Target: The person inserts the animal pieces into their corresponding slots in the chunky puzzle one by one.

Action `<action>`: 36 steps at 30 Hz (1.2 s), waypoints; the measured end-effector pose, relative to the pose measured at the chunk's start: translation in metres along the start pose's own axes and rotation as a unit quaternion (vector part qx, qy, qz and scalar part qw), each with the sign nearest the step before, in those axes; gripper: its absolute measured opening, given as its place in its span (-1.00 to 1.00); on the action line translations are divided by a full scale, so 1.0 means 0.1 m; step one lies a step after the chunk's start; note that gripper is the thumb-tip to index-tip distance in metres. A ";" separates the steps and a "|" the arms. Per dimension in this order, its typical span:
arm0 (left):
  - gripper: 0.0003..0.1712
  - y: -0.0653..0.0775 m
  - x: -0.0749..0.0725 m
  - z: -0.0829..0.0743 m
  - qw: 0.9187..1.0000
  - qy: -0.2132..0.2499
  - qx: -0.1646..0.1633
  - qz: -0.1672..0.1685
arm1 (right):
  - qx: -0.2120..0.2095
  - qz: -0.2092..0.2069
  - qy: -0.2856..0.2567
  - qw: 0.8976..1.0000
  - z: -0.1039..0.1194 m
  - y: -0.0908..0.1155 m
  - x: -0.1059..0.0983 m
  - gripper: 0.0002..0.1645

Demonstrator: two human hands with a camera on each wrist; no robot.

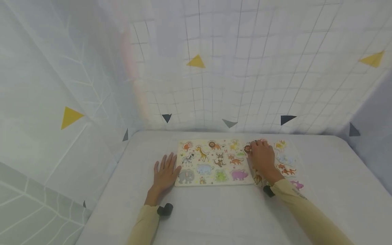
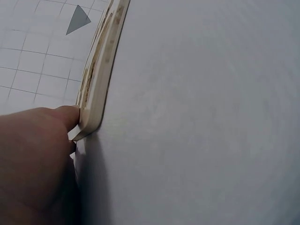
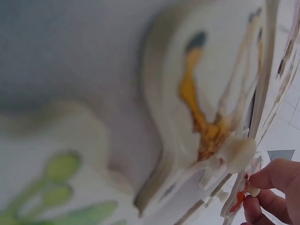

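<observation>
A wooden animal puzzle board (image 1: 196, 143) lies on the table, with animal pictures across its face. My left hand (image 1: 165, 174) rests with spread fingers at its left side. In the left wrist view, the thumb (image 2: 68, 116) touches the board's corner (image 2: 93, 112). Just off the right side, my right hand (image 1: 264, 159) reaches over loose puzzle pieces. Its fingers pinch the knob (image 3: 253, 190) of a piece with an orange-red picture (image 3: 238, 200). A lion piece (image 1: 246, 149) shows beside the fingertips in the head view. The giraffe piece (image 1: 258, 179) is partly hidden under the hand.
Right of the right hand lie more loose pieces: a yellow animal (image 1: 280, 145), a pale blue one (image 1: 286, 158), a tiger (image 1: 286, 169) and a purple one (image 1: 297, 184). A green-pictured piece (image 3: 61, 187) is close to the right wrist camera. Grid-patterned cloth (image 1: 232, 85) rises behind the table.
</observation>
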State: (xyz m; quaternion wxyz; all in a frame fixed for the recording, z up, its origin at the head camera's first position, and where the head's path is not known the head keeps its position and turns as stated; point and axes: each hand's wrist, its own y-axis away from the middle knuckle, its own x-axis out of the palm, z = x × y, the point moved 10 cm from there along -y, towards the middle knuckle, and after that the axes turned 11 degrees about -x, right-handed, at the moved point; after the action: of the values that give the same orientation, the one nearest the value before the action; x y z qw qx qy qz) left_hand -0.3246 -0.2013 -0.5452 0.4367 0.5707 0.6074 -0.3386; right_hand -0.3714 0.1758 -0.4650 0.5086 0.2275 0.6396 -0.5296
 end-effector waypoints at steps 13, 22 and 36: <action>-0.20 0.02 0.01 0.03 1.000 -0.001 0.000 -0.005 | -0.008 0.005 -0.020 1.000 0.19 -0.16 0.01 -0.80; -0.21 0.04 -0.03 0.00 1.000 0.002 -0.004 -0.004 | -0.039 -0.013 -0.025 0.999 0.46 -0.32 0.01 -0.86; -0.20 -0.01 0.08 0.02 1.000 -0.014 -0.015 0.006 | -0.040 0.018 -0.077 0.996 0.68 -0.51 0.18 -0.87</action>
State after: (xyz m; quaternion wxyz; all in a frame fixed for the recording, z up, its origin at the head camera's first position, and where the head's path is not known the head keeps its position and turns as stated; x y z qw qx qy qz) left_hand -0.3253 -0.2004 -0.5538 0.4561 0.5624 0.6030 -0.3348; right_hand -0.3926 0.0924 -0.4529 0.5739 0.1770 0.6154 -0.5105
